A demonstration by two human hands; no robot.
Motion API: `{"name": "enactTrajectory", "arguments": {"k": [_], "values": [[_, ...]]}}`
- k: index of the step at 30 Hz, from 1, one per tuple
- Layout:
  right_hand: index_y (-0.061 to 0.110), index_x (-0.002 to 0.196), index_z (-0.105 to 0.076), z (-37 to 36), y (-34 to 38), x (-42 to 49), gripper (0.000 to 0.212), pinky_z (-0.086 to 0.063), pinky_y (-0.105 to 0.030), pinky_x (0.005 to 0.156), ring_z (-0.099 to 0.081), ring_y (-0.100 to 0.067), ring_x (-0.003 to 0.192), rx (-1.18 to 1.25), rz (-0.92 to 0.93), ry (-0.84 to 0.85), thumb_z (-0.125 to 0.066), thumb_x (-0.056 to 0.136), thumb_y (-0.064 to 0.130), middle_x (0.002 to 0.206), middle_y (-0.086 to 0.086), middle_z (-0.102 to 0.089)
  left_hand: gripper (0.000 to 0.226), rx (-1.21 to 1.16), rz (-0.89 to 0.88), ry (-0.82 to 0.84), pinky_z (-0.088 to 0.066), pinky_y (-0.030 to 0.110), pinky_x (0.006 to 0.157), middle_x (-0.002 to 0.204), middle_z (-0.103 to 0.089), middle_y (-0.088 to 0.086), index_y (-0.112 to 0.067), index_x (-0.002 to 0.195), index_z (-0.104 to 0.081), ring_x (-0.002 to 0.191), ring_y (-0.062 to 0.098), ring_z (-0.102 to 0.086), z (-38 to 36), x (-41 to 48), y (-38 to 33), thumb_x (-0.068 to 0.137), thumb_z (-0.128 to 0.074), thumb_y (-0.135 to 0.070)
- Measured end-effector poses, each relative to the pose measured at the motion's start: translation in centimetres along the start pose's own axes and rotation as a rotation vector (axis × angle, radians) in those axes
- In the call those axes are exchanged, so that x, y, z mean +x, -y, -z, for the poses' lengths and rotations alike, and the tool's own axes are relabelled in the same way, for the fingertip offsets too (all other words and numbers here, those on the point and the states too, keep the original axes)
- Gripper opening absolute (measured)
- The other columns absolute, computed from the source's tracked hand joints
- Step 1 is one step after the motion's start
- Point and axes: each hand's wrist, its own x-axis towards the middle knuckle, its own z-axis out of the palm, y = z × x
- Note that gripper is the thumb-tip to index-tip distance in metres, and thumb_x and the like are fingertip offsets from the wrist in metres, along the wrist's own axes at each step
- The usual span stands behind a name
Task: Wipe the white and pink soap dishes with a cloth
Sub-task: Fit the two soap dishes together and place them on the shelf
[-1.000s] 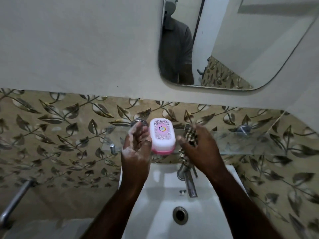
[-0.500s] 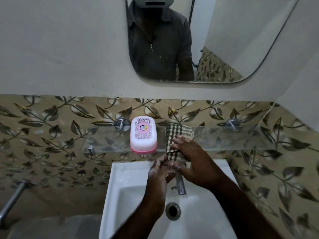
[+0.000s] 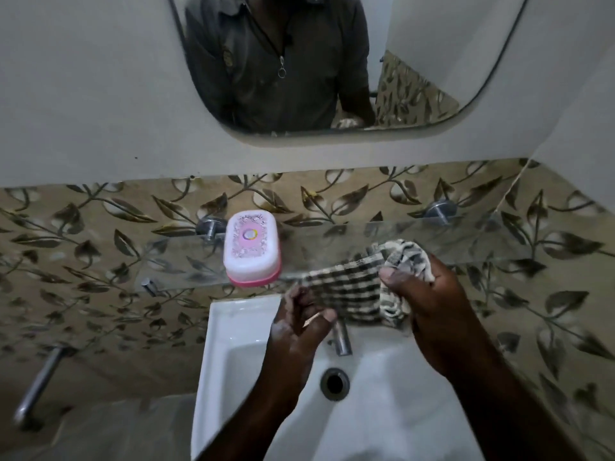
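A white soap dish (image 3: 251,247) with a pink base and a patterned pink lid sits closed on the glass shelf (image 3: 432,237), left of centre. A checked cloth (image 3: 352,287) is stretched between both hands above the basin. My right hand (image 3: 429,304) grips its bunched right end. My left hand (image 3: 299,327) pinches its left end, just right of and below the soap dish, apart from it.
A white basin (image 3: 233,344) with a drain (image 3: 334,383) and a metal tap (image 3: 342,337) lies under my hands. A mirror (image 3: 432,44) hangs above, showing a person's torso. A metal bar (image 3: 40,384) sticks out at lower left. Leaf-patterned tiles line the wall.
My left hand left the soap dish on the shelf and came down to the cloth. Both hands pulled the cloth off the shelf and spread it sideways over the basin.
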Motion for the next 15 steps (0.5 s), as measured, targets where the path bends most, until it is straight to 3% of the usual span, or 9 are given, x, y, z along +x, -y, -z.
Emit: {"name": "enactTrajectory", "arguments": {"k": [2, 3, 5, 6, 9, 13, 15], "values": [[0.005, 0.108, -0.064, 1.7, -0.6, -0.7, 0.025, -0.059, -0.042, 0.071, -0.071, -0.036, 0.09, 0.142, -0.174, 0.081, -0.061, 0.083, 0.006, 0.103, -0.023, -0.071, 0.055, -0.018, 0.055, 0.071, -0.054, 0.03, 0.089, 0.115, -0.071, 0.005, -0.016, 0.126, -0.058, 0.104, 0.017, -0.068, -1.0, -0.3, 0.9, 0.073, -0.075, -0.022], [0.004, 0.109, -0.063, 2.5, -1.3, -1.2, 0.024, -0.059, -0.04, 0.069, -0.07, -0.034, 0.086, 0.144, -0.252, 0.076, -0.061, 0.085, 0.004, 0.101, -0.024, -0.07, 0.042, -0.016, 0.083, 0.093, -0.056, 0.028, 0.083, 0.109, -0.074, 0.004, -0.018, 0.116, -0.066, 0.1, 0.016, -0.07, -1.5, -0.4, 1.5, 0.075, -0.075, -0.023], [0.011, 0.108, -0.065, 4.0, -3.1, -2.3, 0.021, -0.058, -0.036, 0.067, -0.07, -0.027, 0.081, 0.083, -0.376, -0.002, -0.062, 0.088, 0.008, 0.097, -0.018, -0.071, 0.009, 0.026, 0.147, 0.069, -0.057, 0.03, 0.072, 0.089, -0.076, 0.004, -0.017, 0.091, -0.075, 0.083, 0.016, -0.071, -2.4, -0.3, 2.6, 0.083, -0.072, -0.016], [0.016, 0.108, -0.066, 4.9, -4.0, -2.9, 0.023, -0.058, -0.036, 0.068, -0.071, -0.025, 0.081, 0.069, -0.426, -0.037, -0.068, 0.085, 0.017, 0.096, -0.015, -0.072, 0.007, 0.05, 0.209, 0.038, -0.057, 0.034, 0.069, 0.081, -0.075, 0.004, -0.015, 0.085, -0.075, 0.075, 0.018, -0.07, -2.9, -0.3, 3.4, 0.087, -0.069, -0.013], [0.023, 0.111, -0.065, 7.3, -6.7, -4.9, 0.053, -0.058, -0.039, 0.073, -0.072, -0.028, 0.087, -0.008, -0.52, -0.073, -0.083, 0.062, 0.029, 0.1, -0.015, -0.074, 0.011, 0.001, 0.468, 0.054, -0.054, 0.032, 0.063, 0.077, -0.072, 0.01, -0.009, 0.091, -0.068, 0.064, 0.024, -0.065, -4.2, -0.2, 5.8, 0.093, -0.061, -0.018], [0.012, 0.104, -0.067, 9.1, -9.9, -6.3, 0.022, -0.058, -0.037, 0.063, -0.071, -0.031, 0.076, 0.035, -0.577, -0.235, -0.071, 0.083, 0.007, 0.095, -0.022, -0.072, 0.046, 0.048, 0.614, 0.266, -0.053, 0.038, 0.081, 0.099, -0.072, 0.016, 0.004, 0.108, -0.063, 0.087, 0.03, -0.066, -5.5, -0.6, 9.1, 0.08, -0.077, -0.029], [0.008, 0.109, -0.065, 10.5, -11.1, -6.1, 0.018, -0.059, -0.036, 0.062, -0.072, -0.03, 0.077, 0.155, -0.586, -0.336, -0.061, 0.092, 0.01, 0.093, -0.018, -0.074, 0.048, 0.022, 0.662, 0.329, -0.047, 0.049, 0.076, 0.094, -0.067, 0.024, 0.007, 0.104, -0.063, 0.081, 0.036, -0.059, -5.7, -0.6, 10.4, 0.074, -0.083, -0.026]]}}
